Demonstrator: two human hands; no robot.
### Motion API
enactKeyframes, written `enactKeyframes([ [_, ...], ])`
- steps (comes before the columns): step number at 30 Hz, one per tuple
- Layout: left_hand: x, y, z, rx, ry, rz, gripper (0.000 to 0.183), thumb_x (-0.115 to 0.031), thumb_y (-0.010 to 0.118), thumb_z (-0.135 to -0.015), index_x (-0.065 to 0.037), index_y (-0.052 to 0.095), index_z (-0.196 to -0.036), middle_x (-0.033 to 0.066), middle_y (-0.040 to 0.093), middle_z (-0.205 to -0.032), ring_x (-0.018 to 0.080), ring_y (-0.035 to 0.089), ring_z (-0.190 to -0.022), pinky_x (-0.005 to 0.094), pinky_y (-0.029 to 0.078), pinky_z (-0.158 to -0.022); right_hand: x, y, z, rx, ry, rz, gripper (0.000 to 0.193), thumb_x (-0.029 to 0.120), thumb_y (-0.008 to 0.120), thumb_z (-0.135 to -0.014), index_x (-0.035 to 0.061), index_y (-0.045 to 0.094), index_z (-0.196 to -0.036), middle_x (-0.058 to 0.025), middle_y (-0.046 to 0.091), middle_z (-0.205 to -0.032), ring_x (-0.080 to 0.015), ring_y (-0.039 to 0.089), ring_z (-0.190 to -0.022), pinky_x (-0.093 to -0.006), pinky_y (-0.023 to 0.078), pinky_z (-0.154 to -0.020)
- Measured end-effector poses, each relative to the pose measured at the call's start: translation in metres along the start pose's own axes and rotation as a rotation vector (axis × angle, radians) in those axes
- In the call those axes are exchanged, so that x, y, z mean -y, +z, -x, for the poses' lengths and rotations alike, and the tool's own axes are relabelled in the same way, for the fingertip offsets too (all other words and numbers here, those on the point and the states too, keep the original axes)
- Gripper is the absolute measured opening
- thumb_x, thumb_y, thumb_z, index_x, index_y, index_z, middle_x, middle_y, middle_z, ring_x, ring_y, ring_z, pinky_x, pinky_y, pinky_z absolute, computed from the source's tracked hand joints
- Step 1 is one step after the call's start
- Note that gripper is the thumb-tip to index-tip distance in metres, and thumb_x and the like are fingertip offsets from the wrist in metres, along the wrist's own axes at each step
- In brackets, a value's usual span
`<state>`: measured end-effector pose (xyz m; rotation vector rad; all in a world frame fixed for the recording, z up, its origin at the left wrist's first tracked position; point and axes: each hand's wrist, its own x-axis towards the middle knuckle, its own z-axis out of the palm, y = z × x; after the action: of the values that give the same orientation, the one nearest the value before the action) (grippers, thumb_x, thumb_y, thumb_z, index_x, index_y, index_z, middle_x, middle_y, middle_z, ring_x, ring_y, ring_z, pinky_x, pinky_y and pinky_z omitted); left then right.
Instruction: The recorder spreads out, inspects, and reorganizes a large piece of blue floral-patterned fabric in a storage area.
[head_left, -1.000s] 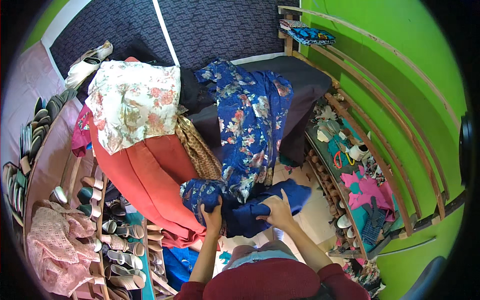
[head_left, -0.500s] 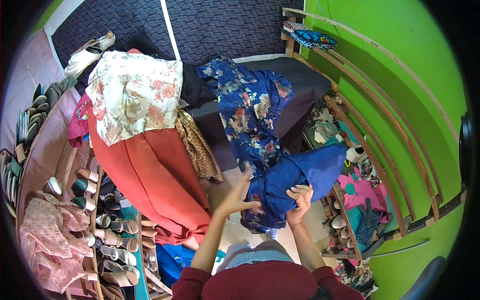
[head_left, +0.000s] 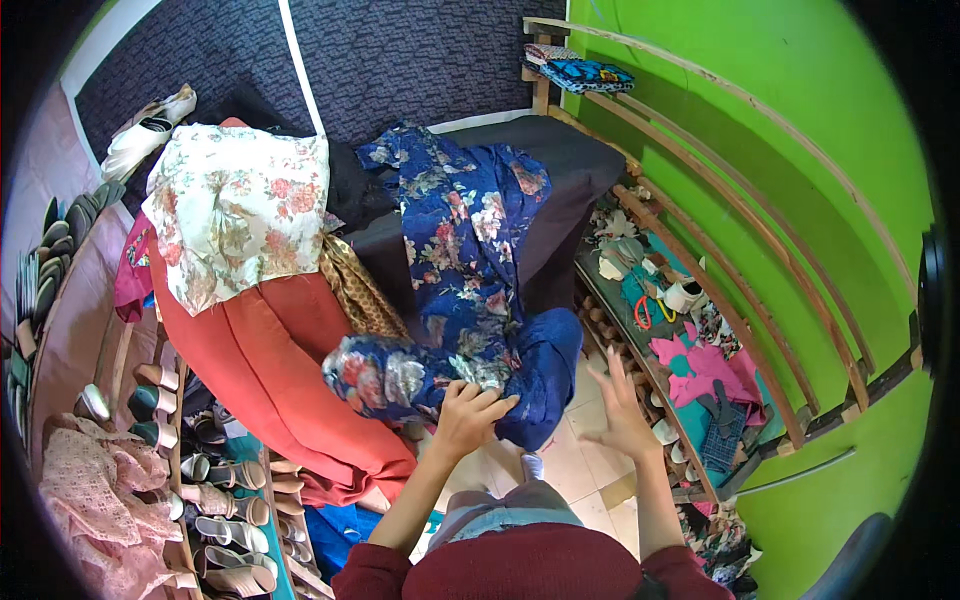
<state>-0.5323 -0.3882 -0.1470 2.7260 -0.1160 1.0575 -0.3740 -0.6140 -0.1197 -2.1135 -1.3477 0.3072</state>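
Head view: left hand is clutching the bunched lower part of the blue floral garment, which is draping off the dark bed's front edge. Right hand is hovering, fingers spread. Folding looks barely begun.

Soft, slightly glossy blue floral cloth; matt orange fabric; bare wooden slats
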Motion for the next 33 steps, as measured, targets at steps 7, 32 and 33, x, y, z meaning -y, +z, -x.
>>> enactKeyframes([
  [7, -0.016, -0.034, 0.006, -0.073, 0.254, -0.289, 0.031, -0.018, 0.055, -0.071, -0.027, 0.063, -0.099, -0.0054, 0.057, -0.097, 0.0111, 0.048, -0.077, 0.0298, 0.036, -0.072, 0.028, 0.034, -0.058, -0.159, -0.352, 0.175, 0.065, 0.014, 0.073, -0.05, 0.0146, 0.054, -0.112, -0.0051, 0.059, -0.098, -0.0295, 0.052, -0.099, -0.0536, 0.011, -0.104],
  [32, -0.018, 0.039, -0.008, -0.164, -0.675, 0.468, 0.03, -0.015, 0.062, -0.077, -0.005, 0.06, -0.105, 0.0159, 0.064, -0.075, 0.0252, 0.059, -0.059, 0.0305, 0.042, -0.054, 0.013, 0.051, -0.038, -0.786, -0.411, 0.25, 0.024, 0.012, 0.06, -0.06, 0.0121, 0.062, -0.084, -0.003, 0.056, -0.093, -0.0209, 0.051, -0.091, -0.0355, 0.035, -0.081],
  [33, -0.016, 0.031, -0.015, -0.257, -0.586, 0.331, 0.029, -0.013, 0.061, -0.076, -0.006, 0.061, -0.104, 0.0143, 0.064, -0.082, 0.0266, 0.06, -0.067, 0.0313, 0.042, -0.06, 0.016, 0.044, -0.037, -0.785, -0.405, 0.251, 0.024, 0.012, 0.06, -0.06, 0.0121, 0.062, -0.084, -0.003, 0.056, -0.093, -0.0209, 0.051, -0.091, -0.0355, 0.035, -0.081],
])
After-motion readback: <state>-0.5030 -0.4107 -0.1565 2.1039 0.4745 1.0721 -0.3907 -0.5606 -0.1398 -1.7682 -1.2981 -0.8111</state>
